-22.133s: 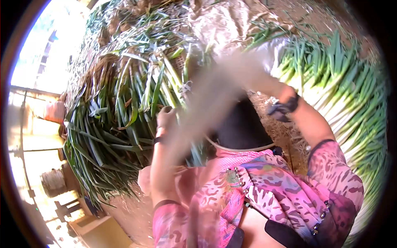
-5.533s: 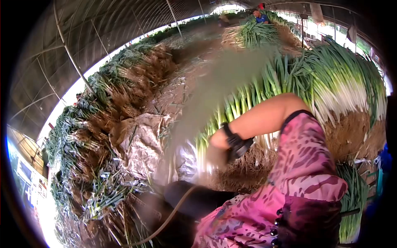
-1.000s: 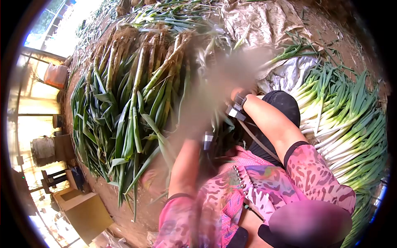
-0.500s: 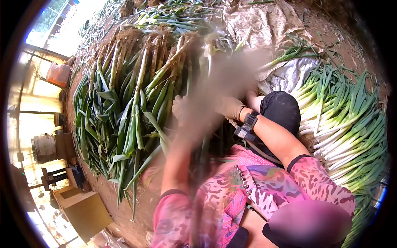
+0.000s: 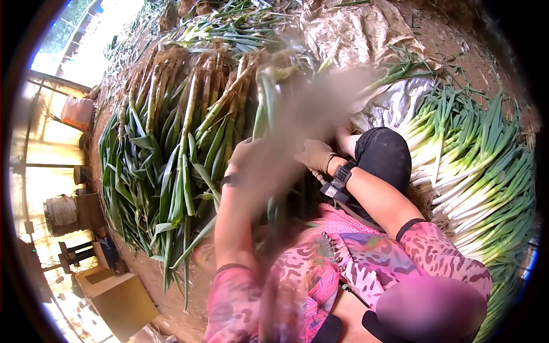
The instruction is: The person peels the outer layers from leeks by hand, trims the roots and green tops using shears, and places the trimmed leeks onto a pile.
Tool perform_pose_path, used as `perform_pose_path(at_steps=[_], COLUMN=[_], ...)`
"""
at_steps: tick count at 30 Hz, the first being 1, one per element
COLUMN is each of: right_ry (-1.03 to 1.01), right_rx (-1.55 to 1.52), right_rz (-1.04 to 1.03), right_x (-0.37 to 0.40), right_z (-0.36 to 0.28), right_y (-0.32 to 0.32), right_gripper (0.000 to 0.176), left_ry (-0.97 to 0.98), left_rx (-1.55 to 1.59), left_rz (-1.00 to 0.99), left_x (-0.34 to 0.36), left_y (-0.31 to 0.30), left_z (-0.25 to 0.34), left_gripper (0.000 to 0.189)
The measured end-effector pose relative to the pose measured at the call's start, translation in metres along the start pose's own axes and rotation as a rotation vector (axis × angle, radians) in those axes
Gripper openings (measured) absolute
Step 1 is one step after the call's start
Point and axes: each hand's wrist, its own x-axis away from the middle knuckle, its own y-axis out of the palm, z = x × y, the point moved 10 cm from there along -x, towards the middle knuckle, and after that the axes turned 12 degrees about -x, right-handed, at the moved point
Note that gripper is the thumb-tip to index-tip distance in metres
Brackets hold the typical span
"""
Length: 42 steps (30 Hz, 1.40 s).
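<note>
My left hand (image 5: pixel 243 151), in a light glove, is closed around the leaves of a leek (image 5: pixel 265 106), whose pale end points away from me. A grey-brown smear covers the middle of the view and hides part of the leek and some fingers. To the right, my gloved right hand (image 5: pixel 315 155) is closed, with a hose (image 5: pixel 318 176) running out below it past my wrist. What sits at the hose's front end is hidden by the smear. A pile of untrimmed leeks (image 5: pixel 171 148) with brown roots lies left of my left hand.
Cleaned leeks (image 5: pixel 457 188) with white stems lie in a long heap on the right, beyond my bent knee (image 5: pixel 384 157). Crumpled sacking (image 5: pixel 360 34) and a white sheet (image 5: pixel 394 103) cover the ground ahead. A cardboard box (image 5: pixel 117 303) stands at lower left.
The leek and its pale end have shifted left, and my left hand has moved slightly left and down. My right hand has stayed almost in place, and the view has shifted a little.
</note>
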Motion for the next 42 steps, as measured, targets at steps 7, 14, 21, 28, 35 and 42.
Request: perform_pose_path(at_steps=[7,14,21,28,35,42], right_ry=[-0.123,-0.213,-0.110,-0.244,-0.147,0.227], right_rx=[-0.149,-0.091,-0.130,-0.128,-0.005,-0.058], right_rz=[-0.057,-0.144,-0.080,-0.030,-0.033,-0.132], right_x=[0.015,0.095,0.020,0.060,0.040,-0.042], right_z=[-0.012,-0.042,-0.034,-0.052,-0.038,-0.061], right_y=[0.005,-0.012,-0.003,-0.019,-0.017,-0.028], right_gripper=[0.043,0.040,0.048,0.044,0.049,0.047], left_ry=[0.982,0.849,0.293,0.582,0.692,0.200], left_rx=[-0.565,-0.406,-0.544,-0.213,-0.258,0.004], left_rz=[-0.031,0.005,0.199,0.095,0.112,0.080], left_x=[0.035,0.016,-0.007,-0.005,0.013,-0.007], left_y=[0.017,0.023,-0.002,0.013,0.029,0.026], left_z=[0.017,-0.005,-0.034,-0.030,-0.010,-0.066], left_gripper=[0.034,0.043,0.060,0.029,0.026,0.026])
